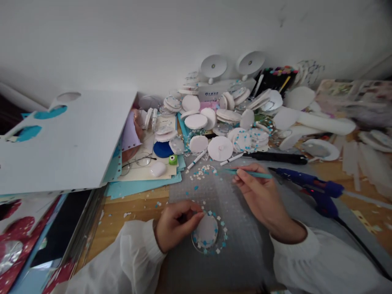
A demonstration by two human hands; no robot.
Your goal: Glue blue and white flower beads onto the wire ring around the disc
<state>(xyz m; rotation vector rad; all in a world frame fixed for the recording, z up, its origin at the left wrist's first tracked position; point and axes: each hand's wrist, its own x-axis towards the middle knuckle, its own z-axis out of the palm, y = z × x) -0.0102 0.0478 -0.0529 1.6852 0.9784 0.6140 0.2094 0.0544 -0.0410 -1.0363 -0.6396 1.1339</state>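
Observation:
A round white piece (207, 231), ringed with small blue and white flowers, lies on the grey mat (245, 253). At its upper left edge, my left hand (179, 224) is closed, thumb and finger pinching the rim. My right hand (259, 194) grips teal tweezers (257, 174) between thumb and fingers, their tips pointing left. Close to those tips, loose small white flowers (200, 173) are scattered on the mat. A few blue bits (196, 188) lie between the flowers and the round piece.
A blue glue gun (306, 181) rests at the right, its cable running to the front. White discs (220, 148) are heaped at the back. A green punch (173, 159), glasses (143, 159) and blue paper (143, 187) lie left. A large white board (67, 143) stands far left.

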